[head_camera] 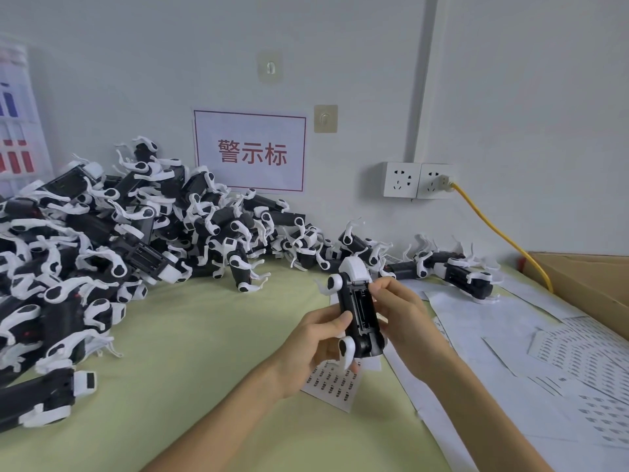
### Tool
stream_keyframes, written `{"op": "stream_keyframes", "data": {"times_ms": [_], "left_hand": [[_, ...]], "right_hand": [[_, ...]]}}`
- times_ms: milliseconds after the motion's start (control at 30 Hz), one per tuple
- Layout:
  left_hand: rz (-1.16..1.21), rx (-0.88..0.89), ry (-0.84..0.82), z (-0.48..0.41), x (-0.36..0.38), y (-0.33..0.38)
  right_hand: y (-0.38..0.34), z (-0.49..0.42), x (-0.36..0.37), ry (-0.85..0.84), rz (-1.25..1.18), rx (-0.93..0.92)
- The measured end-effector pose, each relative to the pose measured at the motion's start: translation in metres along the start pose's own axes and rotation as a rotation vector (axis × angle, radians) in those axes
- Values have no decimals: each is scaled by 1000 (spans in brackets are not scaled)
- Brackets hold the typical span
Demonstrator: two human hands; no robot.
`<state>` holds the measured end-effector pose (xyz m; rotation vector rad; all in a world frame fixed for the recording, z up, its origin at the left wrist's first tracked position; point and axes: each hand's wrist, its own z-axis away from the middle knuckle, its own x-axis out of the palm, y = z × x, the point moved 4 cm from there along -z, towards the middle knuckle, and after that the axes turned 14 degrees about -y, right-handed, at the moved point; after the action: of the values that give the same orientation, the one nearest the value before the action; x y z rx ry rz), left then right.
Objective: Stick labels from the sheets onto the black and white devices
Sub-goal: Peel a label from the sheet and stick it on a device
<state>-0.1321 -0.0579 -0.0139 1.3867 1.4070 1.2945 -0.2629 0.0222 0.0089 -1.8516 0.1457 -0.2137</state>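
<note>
L hand grips robot-dog device belly-up. R hand fingertips pinch its recess edge. Label not visible. Seat it square, rub flat.

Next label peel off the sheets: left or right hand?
Right, probably. The left hand grips the black and white device round its body. The right hand only pinches at its upper end with fingertips, and the label sheets spread on that side.
</note>
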Motion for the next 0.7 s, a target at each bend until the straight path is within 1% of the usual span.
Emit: {"op": "stream_keyframes", "data": {"times_ms": [67,167,267,333,433,533,567,600,667,700], "left_hand": [[111,21,-3,0,-1,0],[268,73,27,-1,-6,3],[349,111,76,-1,-12,6],[356,137,103,-1,-15,7],[380,144,180,0,-22,11],[388,102,245,2,-32,15],[396,81,266,3,-35,14],[411,52,285,4,-37,12],[454,2,317,5,-39,7],[478,-9,337,6,-40,4]], "right_hand": [[0,-1,2,21,115,-48],[1,-2,10,-27,147,-61],[0,-2,15,-118,153,-36],[-1,-2,15,-123,164,-7],[2,-3,12,-50,178,29],[13,-2,-2,195,239,151],[16,-1,-7,253,318,217],[20,-1,-12,278,446,294],[30,-1,-19,243,755,467],[34,-2,-21,212,855,534]]}}
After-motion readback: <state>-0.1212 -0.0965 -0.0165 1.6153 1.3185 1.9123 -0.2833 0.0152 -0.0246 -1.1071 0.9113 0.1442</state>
